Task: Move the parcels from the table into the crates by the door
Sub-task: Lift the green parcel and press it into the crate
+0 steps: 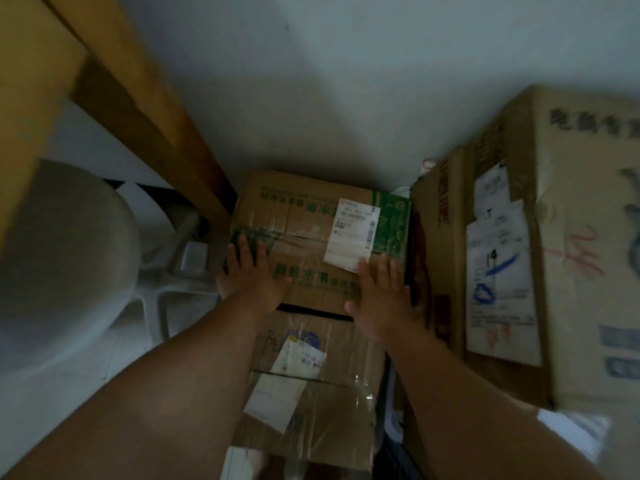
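A cardboard parcel with green print and a white shipping label (311, 216) lies against the white wall. My left hand (251, 271) rests flat on its left part, fingers spread. On its right near corner my right hand (381, 296) lies flat too, just below the label. Neither hand wraps around anything. Nearer to me, under my forearms, sits a second cardboard parcel (322, 382) with clear tape and white labels. No crate can be made out; the picture is dim and blurred.
Large cardboard boxes (554, 237) with labels and pen marks stand close on the right. A wooden frame (145, 109) slants down on the left. A round pale stool (62, 244) stands at the left above a pale floor.
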The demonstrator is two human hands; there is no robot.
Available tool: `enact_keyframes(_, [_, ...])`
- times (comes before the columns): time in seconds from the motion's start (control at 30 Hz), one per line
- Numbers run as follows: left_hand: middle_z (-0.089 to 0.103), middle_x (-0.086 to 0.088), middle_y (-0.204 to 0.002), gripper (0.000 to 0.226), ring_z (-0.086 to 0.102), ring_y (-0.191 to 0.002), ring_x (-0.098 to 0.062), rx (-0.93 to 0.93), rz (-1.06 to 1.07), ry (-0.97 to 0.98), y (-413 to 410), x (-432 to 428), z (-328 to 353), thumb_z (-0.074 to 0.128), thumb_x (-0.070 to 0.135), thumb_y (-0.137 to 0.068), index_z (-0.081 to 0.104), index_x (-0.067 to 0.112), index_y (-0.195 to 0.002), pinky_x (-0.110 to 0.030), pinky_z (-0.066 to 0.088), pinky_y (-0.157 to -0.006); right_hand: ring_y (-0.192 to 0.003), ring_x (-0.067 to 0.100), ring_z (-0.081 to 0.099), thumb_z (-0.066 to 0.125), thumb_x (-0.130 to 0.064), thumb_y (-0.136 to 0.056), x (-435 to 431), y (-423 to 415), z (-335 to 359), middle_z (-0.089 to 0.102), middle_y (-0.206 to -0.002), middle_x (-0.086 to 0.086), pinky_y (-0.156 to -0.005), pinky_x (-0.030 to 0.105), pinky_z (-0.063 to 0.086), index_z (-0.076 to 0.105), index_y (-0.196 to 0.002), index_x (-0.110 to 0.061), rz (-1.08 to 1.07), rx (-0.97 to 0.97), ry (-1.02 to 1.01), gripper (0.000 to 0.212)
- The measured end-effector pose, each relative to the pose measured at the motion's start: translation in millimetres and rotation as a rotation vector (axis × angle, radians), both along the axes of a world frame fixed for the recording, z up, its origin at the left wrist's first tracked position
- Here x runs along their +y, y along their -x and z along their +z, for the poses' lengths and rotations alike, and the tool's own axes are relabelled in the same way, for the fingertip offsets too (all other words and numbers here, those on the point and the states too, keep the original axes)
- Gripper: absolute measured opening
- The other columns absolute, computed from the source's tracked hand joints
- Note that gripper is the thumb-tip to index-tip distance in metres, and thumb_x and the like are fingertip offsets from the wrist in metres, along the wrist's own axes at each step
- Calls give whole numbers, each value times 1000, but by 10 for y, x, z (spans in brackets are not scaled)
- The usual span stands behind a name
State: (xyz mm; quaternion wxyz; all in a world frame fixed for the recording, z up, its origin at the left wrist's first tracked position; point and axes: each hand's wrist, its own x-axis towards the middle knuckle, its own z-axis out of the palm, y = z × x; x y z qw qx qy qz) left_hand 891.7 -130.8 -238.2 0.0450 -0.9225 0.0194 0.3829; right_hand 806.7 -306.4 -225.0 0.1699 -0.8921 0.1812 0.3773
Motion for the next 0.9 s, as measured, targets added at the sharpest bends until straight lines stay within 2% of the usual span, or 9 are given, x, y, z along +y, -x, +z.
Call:
enact_keyframes(0.13, [-13, -8, -161, 77, -7, -148, -30, -87, 142, 190, 173, -105, 658, 38, 49, -98, -6, 18, -153, -51, 7, -118, -145, 23, -19, 44, -34, -99, 150, 146, 622, -21, -158, 6, -118, 44, 6, -3, -154, -23, -228, -171, -78, 72])
enact_keyframes(0.27, [-10, -7, -161, 75, -4, -148, -28, -126, 244, 363, 463, -178, 1474, 41, 45, -98, -3, 18, -153, -49, 5, -118, -148, 19, -7, 43, -31, -100, 229, 272, 1423, -11, -161, 3, -118, 38, 13, 5, -153, -23, -433, -288, -118, 65])
enact_keyframes(0.37, [-10, -7, -161, 77, -3, -148, -27, -183, 273, 451, 548, -136, 2092, 44, 44, -97, -3, 19, -153, -47, 7, -119, -148, 22, -1, 44, -31, -100, 235, 309, 2054, -6, -161, 4, -119, 38, 13, 9, -153, -22, -459, -365, -86, 64])
enact_keyframes(0.5, [-8, -8, -161, 78, -1, -148, -28, -238, 212, 529, 579, -50, 2844, 44, 45, -97, -3, 18, -153, -47, 9, -119, -147, 25, 8, 46, -31, -99, 286, 380, 2739, 2, -161, 5, -118, 42, 19, 19, -152, -21, -494, -433, -117, 60])
enact_keyframes(0.67, [1, -10, -161, 77, 5, -148, -27, -348, 127, 679, 752, 49, 3712, 47, 42, -97, 1, 17, -154, -46, 15, -119, -147, 24, 9, 47, -29, -99, 435, 617, 3406, 10, -160, 8, -116, 36, 17, 25, -151, -17, -518, -557, -151, 58])
enact_keyframes(0.8, [17, -9, -158, 73, 16, -145, -25, -473, 76, 799, 1067, 303, 4344, 50, 38, -96, 11, 14, -153, -41, 19, -118, -135, 26, 36, 50, -27, -97, 664, 891, 3974, 35, -150, 11, -108, 37, 32, 40, -143, -15, -563, -739, -231, 49])
enact_keyframes(0.9, [22, -7, -157, 72, 20, -144, -23, -560, 85, 864, 1329, 619, 4706, 52, 38, -95, 14, 15, -153, -39, 21, -117, -134, 24, 38, 49, -26, -98, 897, 1085, 4424, 39, -148, 6, -107, 35, 32, 39, -144, -16, -575, -823, -285, 47])
